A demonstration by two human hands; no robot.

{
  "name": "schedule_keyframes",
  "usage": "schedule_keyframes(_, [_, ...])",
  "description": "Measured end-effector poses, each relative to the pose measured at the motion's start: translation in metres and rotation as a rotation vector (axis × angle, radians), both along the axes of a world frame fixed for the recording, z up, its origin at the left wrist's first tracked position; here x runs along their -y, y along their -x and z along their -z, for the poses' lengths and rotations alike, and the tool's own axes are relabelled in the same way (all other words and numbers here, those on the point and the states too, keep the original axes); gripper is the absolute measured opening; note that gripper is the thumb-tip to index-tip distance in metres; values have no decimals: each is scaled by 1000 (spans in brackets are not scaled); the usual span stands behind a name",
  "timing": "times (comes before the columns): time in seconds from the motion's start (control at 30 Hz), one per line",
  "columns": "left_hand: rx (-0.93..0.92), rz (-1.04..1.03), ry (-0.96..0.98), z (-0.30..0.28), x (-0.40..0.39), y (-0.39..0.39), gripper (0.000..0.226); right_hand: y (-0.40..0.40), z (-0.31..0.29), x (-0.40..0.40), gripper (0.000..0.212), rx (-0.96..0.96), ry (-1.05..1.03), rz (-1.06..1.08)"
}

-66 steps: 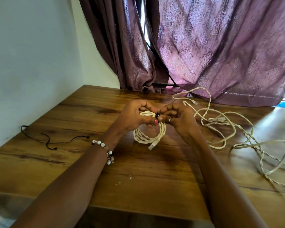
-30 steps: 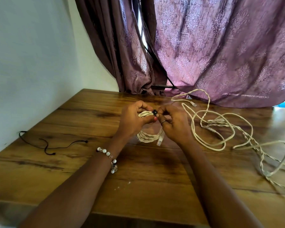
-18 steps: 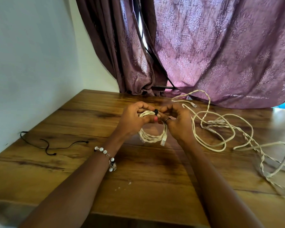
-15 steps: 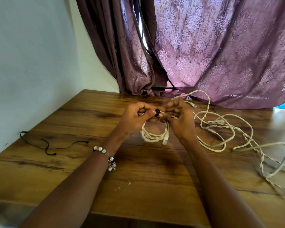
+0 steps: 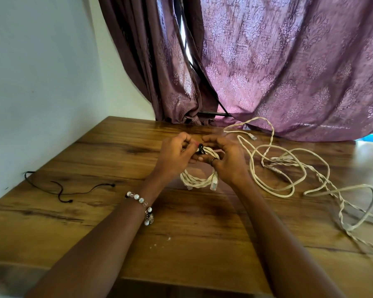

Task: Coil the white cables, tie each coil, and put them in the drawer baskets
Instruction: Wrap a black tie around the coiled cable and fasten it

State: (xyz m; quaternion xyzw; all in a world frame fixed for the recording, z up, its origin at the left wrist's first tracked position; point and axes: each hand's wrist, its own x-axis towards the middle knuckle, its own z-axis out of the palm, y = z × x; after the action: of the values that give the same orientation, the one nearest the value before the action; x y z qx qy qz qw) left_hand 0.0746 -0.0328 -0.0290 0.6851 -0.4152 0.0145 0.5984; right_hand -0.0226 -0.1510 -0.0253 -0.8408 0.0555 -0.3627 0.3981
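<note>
Thin black cord (image 5: 60,188) lies loose at the left on the wood-grain table (image 5: 95,216). Left hand (image 5: 174,155) and right hand (image 5: 228,160) both pinch the coiled white cable (image 5: 197,181) at a small black tie (image 5: 200,147), its knot mostly hidden by fingers. Uncoiled twisted cables (image 5: 289,168) sprawl on the right, cut off at the frame edge.

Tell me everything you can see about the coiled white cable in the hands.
The coiled white cable is a twisted, cream-white cord wound into a few small loops. Its top is held between the left hand and the right hand, where a black tie wraps the bundle. The lower loops hang down to the wooden table. A clear plug end dangles by the right wrist; a second end shows at the coil's bottom.
</note>
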Motion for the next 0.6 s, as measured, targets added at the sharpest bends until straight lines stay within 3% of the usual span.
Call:
schedule_keyframes(0.17, [12,-70,5,0,2,1,32,-4,2,0,43,2,17,4])
schedule_keyframes(0.4, [-316,8,56,-1,3,0,19,-3,6,2,43,-4,9,-2])
schedule_keyframes(0.5, [-433,-25,125,-4,2,-5,15,1,6,7,50,-95,-215,-83])
schedule_keyframes(0.6, [-609,18,196,-9,-2,-1,15,10,3,6,38,-214,-498,-217])
